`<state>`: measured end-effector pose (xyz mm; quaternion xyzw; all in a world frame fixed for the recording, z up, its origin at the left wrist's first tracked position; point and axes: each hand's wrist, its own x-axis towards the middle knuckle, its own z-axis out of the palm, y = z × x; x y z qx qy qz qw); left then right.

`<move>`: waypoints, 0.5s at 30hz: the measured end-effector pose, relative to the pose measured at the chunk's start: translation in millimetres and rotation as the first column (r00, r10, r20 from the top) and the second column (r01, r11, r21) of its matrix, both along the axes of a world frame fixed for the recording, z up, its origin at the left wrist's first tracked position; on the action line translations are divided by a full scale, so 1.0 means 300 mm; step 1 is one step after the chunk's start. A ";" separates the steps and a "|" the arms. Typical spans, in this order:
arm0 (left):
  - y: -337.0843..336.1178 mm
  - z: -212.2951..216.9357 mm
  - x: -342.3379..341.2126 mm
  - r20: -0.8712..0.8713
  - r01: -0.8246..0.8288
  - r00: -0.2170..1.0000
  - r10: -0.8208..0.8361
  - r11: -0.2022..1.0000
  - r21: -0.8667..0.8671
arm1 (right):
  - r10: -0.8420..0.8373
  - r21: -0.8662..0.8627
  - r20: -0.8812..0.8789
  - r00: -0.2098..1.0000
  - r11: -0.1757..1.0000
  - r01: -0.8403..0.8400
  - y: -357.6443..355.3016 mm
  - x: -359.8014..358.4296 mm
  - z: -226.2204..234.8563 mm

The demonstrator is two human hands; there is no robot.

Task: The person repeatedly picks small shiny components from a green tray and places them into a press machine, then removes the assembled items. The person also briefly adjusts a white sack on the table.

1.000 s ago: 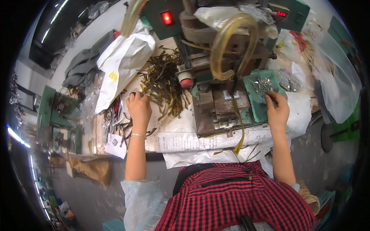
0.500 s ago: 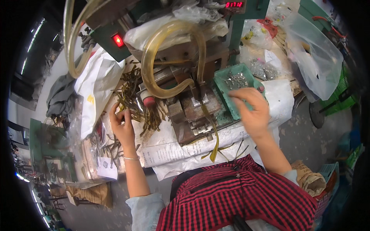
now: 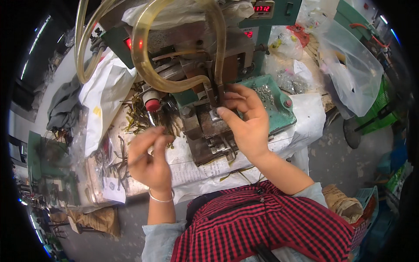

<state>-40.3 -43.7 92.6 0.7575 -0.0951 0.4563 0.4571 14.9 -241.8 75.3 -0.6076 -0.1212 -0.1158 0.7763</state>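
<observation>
My right hand (image 3: pixel 249 124) is at the die of a small metal press (image 3: pixel 205 126), thumb beside a little shiny metal plate (image 3: pixel 214 115). Its fingers curl around the punch, and whatever lies between the fingertips is hidden. My left hand (image 3: pixel 152 163) hovers over the paper at the press's left, blurred, with thumb and forefinger drawn together. Anything in that pinch is too smeared to name. Beyond it lies a tangled pile of olive-green strips (image 3: pixel 133 114). At the right of the press stands a green tray (image 3: pixel 279 121) with small silvery metal pieces (image 3: pixel 263 93).
A thick clear yellowish hose (image 3: pixel 142 48) loops in front of the press. A red-topped button (image 3: pixel 152 105) stands beside the strips. White printed paper (image 3: pixel 192 174) covers the table's front. Plastic bags (image 3: pixel 349 74) lie at the right, white sheeting (image 3: pixel 104 96) at the left.
My right hand has moved left from above the tray to the die. My left hand has drawn back toward me from the strip pile. The long strip hanging off the press front no longer shows there.
</observation>
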 end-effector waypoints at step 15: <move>-0.219 -0.070 0.067 0.149 0.114 0.954 -0.262 0.769 0.629 | -0.428 -0.146 -0.087 0.900 0.899 0.413 -0.423 0.203 -0.258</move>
